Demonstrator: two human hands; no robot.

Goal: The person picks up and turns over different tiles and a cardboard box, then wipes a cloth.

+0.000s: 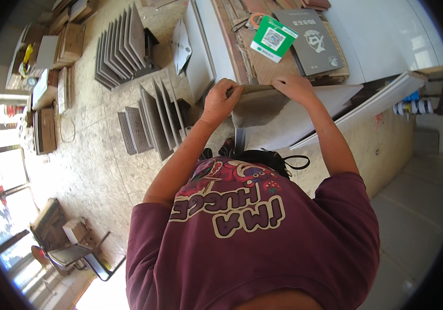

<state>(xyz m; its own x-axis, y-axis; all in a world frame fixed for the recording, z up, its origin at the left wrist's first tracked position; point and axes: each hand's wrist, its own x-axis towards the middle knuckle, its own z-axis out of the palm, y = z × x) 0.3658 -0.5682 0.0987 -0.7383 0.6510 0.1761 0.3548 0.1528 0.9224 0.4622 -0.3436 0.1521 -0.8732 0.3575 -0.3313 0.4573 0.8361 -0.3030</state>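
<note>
A brownish-grey cloth [258, 107] hangs between my hands, its upper edge pulled fairly straight. My left hand [220, 99] is closed on its left corner and my right hand [295, 90] pinches the edge further right. Just beyond my hands, cardboard [250, 59] lies on the work surface. On it rest a green card [274, 39] with a square code and a large dark grey book [312, 44]. Below and right of the cloth, a pale panel [314, 111] leans beside another white panel [381, 98].
On the floor to the left stand two racks of upright tile samples, a far one [123, 49] and a nearer one [152, 121]. Cardboard boxes [69, 44] line the far left. A chair [69, 254] stands at lower left, and a white slab [198, 57] leans against the work surface.
</note>
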